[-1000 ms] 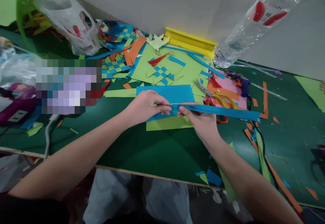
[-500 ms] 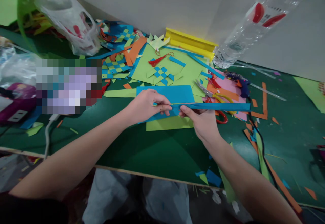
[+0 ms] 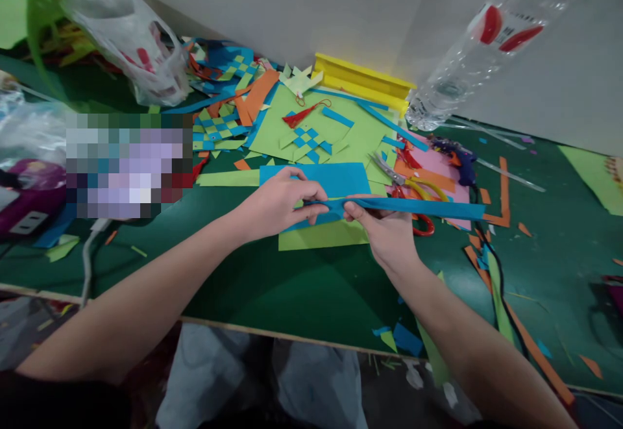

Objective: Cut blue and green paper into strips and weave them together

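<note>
A long blue paper strip (image 3: 428,206) is stretched between my hands and runs out to the right. My left hand (image 3: 292,202) pinches its left end between thumb and fingers. A short way along, my right hand (image 3: 382,221) holds the strip with the thumb on top and the fingers behind. Beneath them on the table lie a blue paper sheet (image 3: 335,176) and a light green sheet (image 3: 321,237). Scissors with red and yellow handles (image 3: 423,189) rest just behind my right hand, partly covered by the strip.
Woven paper pieces (image 3: 305,143) and a red tassel (image 3: 299,116) lie on a green sheet behind. Against the wall stand a yellow holder (image 3: 363,82) and a clear plastic bottle (image 3: 472,59). A white plastic bag (image 3: 141,46) is at left, a glue gun (image 3: 462,163) at right.
The strip's right end has tilted slightly downward and shows more of its face. Both hands keep their grip in nearly the same place. The view has shifted a little.
</note>
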A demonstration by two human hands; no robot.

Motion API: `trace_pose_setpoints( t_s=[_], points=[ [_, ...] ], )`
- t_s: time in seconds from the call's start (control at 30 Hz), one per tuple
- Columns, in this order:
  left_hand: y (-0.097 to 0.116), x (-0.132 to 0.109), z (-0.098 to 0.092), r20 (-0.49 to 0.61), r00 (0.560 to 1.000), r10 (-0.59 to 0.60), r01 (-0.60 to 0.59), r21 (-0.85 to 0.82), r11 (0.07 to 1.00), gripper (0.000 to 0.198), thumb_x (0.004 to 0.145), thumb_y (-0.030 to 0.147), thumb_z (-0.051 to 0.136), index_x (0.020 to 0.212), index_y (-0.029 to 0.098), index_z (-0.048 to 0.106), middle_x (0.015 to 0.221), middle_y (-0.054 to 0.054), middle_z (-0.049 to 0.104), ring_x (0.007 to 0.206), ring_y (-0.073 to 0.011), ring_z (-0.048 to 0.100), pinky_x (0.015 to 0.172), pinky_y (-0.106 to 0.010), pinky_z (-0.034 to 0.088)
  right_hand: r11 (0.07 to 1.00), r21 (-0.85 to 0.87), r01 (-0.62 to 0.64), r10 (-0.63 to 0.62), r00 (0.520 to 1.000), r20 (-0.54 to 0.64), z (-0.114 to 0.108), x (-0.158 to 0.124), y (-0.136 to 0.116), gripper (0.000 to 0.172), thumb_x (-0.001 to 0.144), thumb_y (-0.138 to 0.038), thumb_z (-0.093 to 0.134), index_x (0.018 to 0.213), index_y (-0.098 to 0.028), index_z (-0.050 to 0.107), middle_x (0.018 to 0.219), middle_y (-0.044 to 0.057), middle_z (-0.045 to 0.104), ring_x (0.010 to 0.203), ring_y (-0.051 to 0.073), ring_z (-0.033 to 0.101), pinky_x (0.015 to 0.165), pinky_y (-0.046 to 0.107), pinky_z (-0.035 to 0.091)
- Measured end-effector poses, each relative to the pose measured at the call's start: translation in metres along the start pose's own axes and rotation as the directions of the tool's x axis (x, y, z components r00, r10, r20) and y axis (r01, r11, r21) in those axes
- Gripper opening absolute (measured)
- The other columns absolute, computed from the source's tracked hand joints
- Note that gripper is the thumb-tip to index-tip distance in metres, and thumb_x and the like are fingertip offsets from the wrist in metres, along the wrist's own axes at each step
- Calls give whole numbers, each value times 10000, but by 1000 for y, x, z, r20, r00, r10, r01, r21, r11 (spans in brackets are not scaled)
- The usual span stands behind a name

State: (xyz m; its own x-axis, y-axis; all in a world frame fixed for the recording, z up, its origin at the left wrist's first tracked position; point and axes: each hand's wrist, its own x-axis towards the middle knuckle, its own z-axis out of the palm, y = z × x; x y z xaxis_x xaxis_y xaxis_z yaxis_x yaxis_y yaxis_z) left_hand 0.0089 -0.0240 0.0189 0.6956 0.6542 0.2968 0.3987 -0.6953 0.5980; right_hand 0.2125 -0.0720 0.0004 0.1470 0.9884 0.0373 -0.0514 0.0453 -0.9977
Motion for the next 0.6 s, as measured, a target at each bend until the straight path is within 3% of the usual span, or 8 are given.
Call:
trace_pose_setpoints(
  t_s=[0.4,0.6],
  points=[
    [-1,0,1,9,999,36,-36,-5,999,181,940,280,585,782,206,631,709,72,713,567,-92,574,972,-356,370,1000,10,-11,11,1000,12,-2,0,0,146,661,-308,830,734,-216,743,621,-15,710,588,149,681,615,311,612],
    [-3,-2,1,23,999,37,-38,38,999,110,943,273,570,869,205,617,694,71,706,554,-91,578,972,-364,369,997,69,-20,15,997,75,-3,2,0,144,678,-293,829,741,-206,734,689,-3,735,561,138,677,586,294,609]
  ],
)
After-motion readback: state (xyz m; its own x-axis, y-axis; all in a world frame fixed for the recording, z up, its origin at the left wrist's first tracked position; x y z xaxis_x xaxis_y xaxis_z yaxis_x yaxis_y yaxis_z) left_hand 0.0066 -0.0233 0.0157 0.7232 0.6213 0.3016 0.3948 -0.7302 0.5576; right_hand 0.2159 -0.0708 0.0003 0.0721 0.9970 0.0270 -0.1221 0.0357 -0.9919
